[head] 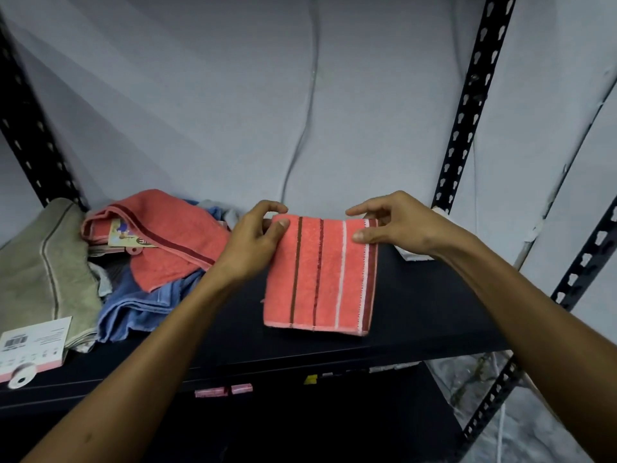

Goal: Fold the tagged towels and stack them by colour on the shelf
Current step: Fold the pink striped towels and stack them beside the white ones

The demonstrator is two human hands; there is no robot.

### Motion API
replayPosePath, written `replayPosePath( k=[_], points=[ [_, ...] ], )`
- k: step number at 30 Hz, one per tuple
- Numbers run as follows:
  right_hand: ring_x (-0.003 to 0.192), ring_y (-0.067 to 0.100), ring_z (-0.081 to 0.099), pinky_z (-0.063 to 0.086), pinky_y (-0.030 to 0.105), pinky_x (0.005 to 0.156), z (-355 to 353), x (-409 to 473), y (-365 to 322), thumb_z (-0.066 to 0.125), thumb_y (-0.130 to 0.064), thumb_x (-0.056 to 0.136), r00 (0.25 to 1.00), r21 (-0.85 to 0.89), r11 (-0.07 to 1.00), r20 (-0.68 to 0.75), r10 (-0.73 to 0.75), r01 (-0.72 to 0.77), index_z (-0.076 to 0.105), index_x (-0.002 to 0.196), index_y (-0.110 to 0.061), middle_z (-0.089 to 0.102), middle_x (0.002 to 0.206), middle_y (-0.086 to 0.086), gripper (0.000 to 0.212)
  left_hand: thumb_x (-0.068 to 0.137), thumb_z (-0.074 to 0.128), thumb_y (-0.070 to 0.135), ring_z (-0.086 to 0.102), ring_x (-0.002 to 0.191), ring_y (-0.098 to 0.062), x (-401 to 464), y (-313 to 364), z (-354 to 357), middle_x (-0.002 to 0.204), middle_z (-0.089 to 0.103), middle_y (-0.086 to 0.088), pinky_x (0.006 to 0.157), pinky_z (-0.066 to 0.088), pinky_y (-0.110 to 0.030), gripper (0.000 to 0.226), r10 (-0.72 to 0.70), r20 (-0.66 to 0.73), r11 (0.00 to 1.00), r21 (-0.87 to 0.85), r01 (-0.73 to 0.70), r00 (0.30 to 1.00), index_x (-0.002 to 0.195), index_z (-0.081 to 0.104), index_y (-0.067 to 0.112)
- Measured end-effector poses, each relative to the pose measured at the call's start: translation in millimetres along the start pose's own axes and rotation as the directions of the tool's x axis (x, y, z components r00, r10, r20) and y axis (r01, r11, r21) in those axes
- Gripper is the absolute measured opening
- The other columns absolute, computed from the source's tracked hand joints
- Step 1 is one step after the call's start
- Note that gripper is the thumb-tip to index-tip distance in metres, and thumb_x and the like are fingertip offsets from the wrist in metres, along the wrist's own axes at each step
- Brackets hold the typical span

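Folded coral striped towel (pixel 319 275) lies flat on black shelf (pixel 417 302), right of centre. Left hand (pixel 255 243) pinches its far left corner, thumb on top, fingers curled behind. Right hand (pixel 394 223) pinches far right corner at dark border the same way. Each grip closed on fabric. Left of it: loose coral towel with tag (pixel 160 235) atop crumpled blue towel (pixel 143 305); beige towel (pixel 43 272) at far left.
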State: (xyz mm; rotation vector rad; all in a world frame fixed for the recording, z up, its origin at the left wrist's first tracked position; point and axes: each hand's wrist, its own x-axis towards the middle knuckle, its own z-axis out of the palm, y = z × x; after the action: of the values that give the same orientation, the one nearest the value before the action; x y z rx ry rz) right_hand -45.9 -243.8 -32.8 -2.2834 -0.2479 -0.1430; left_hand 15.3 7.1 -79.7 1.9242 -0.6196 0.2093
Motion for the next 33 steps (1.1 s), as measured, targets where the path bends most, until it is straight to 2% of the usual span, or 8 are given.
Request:
replayPosePath(
  k=[3,6,10,14,19,25,28,33],
  points=[
    [0.086,0.015,0.069,0.056,0.034,0.086,-5.6,17.6,3.5,0.079,-0.020,0.082,0.999,-0.146,0.989,-0.045,-0.006,0.000,0.076,0.098,-0.017,0.075,0.090,-0.003,0.017,0.100,0.055,0.019,0.063,0.083,-0.008,23.4,-6.6,0.1,0.090,0.069,0.000,0.078,0.053,-0.034,0.011,0.043,-0.029,0.999,0.015,-0.042,0.999,0.104,0.064,0.019],
    [0.087,0.013,0.065,0.051,0.023,0.076,-12.6,39.2,7.6,0.077,-0.018,0.083,0.981,-0.257,0.965,-0.172,-0.091,0.044,0.074,0.092,-0.019,0.072,0.090,-0.005,0.010,0.094,0.060,0.018,0.065,0.087,-0.009,44.4,-3.0,2.7,0.089,0.070,0.003,0.081,0.053,-0.031,0.010,0.195,-0.128,0.975,0.130,-0.178,0.972,0.099,0.068,0.016],
    [0.085,0.017,0.058,0.047,0.034,0.080,-8.8,51.0,27.2,0.066,-0.009,0.084,0.884,-0.444,0.882,-0.333,-0.327,0.159,0.070,0.095,-0.015,0.069,0.091,-0.002,0.013,0.092,0.063,0.018,0.066,0.091,-0.017,43.1,-4.8,17.1,0.097,0.073,-0.003,0.084,0.050,-0.030,0.020,0.560,-0.148,0.798,0.360,-0.483,0.816,0.107,0.070,0.006],
    [0.092,0.027,0.057,0.048,0.045,0.081,12.3,27.2,84.5,0.068,-0.005,0.078,0.885,-0.581,0.795,-0.260,-0.386,0.176,0.067,0.094,-0.012,0.069,0.093,0.001,0.018,0.095,0.062,0.019,0.065,0.090,-0.029,19.4,-36.2,50.9,0.100,0.071,-0.013,0.087,0.050,-0.039,0.019,0.772,0.161,0.480,0.485,-0.731,0.614,0.107,0.066,0.005],
    [0.096,0.024,0.059,0.050,0.046,0.084,40.9,-19.2,140.2,0.066,0.002,0.078,0.968,-0.552,0.825,-0.121,-0.220,0.118,0.067,0.100,-0.017,0.069,0.105,-0.001,0.029,0.096,0.059,0.022,0.066,0.095,-0.027,-25.9,-57.1,99.5,0.101,0.071,-0.009,0.092,0.047,-0.037,0.024,0.681,0.502,0.431,0.314,-0.846,0.533,0.106,0.070,0.004],
    [0.122,0.032,0.052,0.043,0.048,0.098,48.3,-35.4,142.1,0.058,0.004,0.085,0.947,-0.535,0.841,-0.302,-0.108,-0.075,0.069,0.119,-0.014,0.060,0.133,0.008,0.041,0.074,0.059,0.005,0.051,0.127,-0.019,-13.2,-65.8,71.2,0.129,0.063,-0.002,0.108,0.038,-0.037,0.052,0.493,0.466,0.651,0.363,-0.667,0.735,0.124,0.063,0.013],
    [0.112,0.030,0.056,0.048,0.051,0.092,63.6,-38.5,127.0,0.059,-0.011,0.089,0.907,-0.474,0.881,-0.379,-0.184,-0.019,0.071,0.112,-0.012,0.064,0.121,0.007,0.026,0.071,0.059,0.007,0.044,0.135,-0.021,-0.8,-81.7,54.0,0.140,0.054,-0.003,0.115,0.033,-0.039,0.065,0.350,0.457,0.699,0.454,-0.553,0.818,0.134,0.057,0.019],
    [0.113,0.022,0.052,0.045,0.042,0.090,95.5,-47.9,86.4,0.051,-0.053,0.083,0.949,-0.502,0.859,-0.215,-0.232,0.097,0.071,0.114,-0.022,0.061,0.119,-0.002,0.048,0.083,0.069,0.018,0.039,0.140,-0.010,0.0,-102.6,45.2,0.147,0.050,-0.003,0.117,0.032,-0.033,0.052,0.134,0.354,0.914,0.317,-0.254,0.926,0.133,0.060,0.026]
  ],
)
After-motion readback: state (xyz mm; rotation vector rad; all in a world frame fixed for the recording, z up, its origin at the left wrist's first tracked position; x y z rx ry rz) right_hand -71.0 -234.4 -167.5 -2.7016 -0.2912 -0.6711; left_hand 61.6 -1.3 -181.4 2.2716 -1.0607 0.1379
